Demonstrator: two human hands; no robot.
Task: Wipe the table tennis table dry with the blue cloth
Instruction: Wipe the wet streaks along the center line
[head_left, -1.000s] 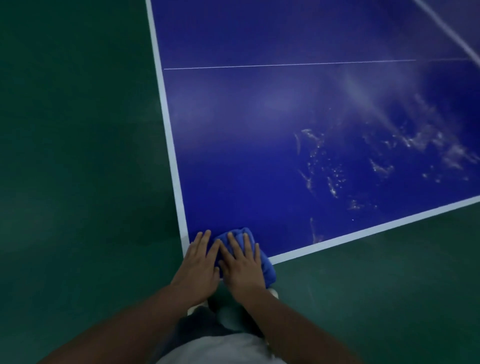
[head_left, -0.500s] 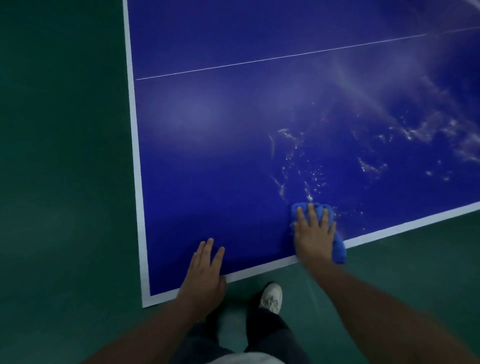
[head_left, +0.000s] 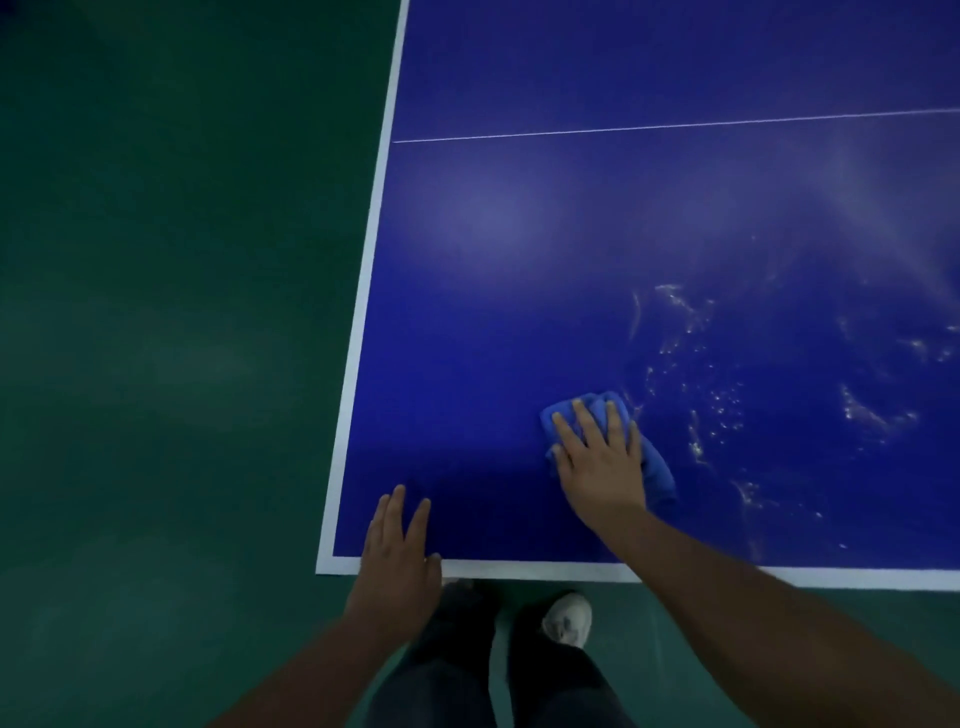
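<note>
The blue table tennis table (head_left: 597, 260) fills the upper right, with white edge lines and a thin white centre line. A bunched blue cloth (head_left: 657, 467) lies on it near the front edge. My right hand (head_left: 600, 457) presses flat on the cloth with straight, spread fingers. My left hand (head_left: 397, 551) rests flat on the table's front left corner, fingers straight, holding nothing. Water streaks and droplets (head_left: 717, 405) glisten on the surface just right of the cloth and further right.
Dark green floor (head_left: 156, 364) surrounds the table on the left and in front. My legs and a white shoe (head_left: 569, 618) stand just below the table's front edge (head_left: 519, 569).
Both hands were together on the cloth at the corner; the right hand slid it right along the front edge, then further onto the table, while the left hand stayed near the corner.
</note>
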